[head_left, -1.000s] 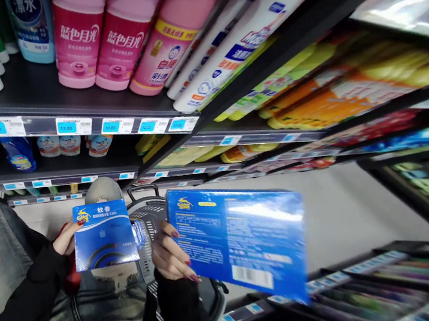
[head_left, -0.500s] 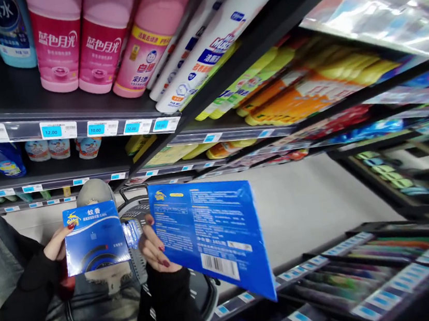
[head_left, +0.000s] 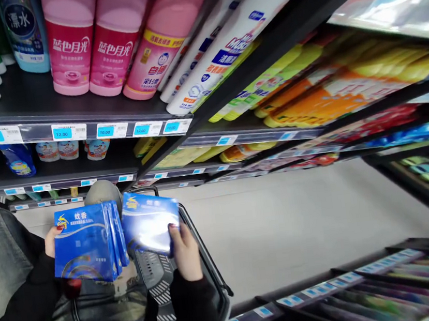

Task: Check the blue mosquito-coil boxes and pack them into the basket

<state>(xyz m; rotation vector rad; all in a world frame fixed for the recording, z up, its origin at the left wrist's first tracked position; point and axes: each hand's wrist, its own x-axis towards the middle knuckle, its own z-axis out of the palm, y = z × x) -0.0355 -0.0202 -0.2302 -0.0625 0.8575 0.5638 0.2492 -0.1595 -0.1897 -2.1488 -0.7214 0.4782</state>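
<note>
My left hand (head_left: 51,242) is closed on the left edge of a small stack of blue mosquito coil boxes (head_left: 82,244), thumb over the front face. The stack is turned so its right-hand edges fan out a little. My right hand (head_left: 186,250) pinches the right edge of another blue mosquito coil box (head_left: 147,215), whose front shows a bright glare. This box is just right of the stack, tilted; whether they touch is unclear. Both hands are above my lap, and the fingers behind the boxes are hidden.
A dark shopping basket (head_left: 162,292) stands beside my right leg, below the right hand. Ahead, a shelf (head_left: 32,112) carries pink bottles (head_left: 72,58) and white tubes (head_left: 206,62). Pale floor (head_left: 265,222) stretches right, with a low rack (head_left: 332,292) at lower right.
My right hand has turned its box from the printed back to the front and moved it left beside the stack. The left hand's boxes have turned, showing their edges.
</note>
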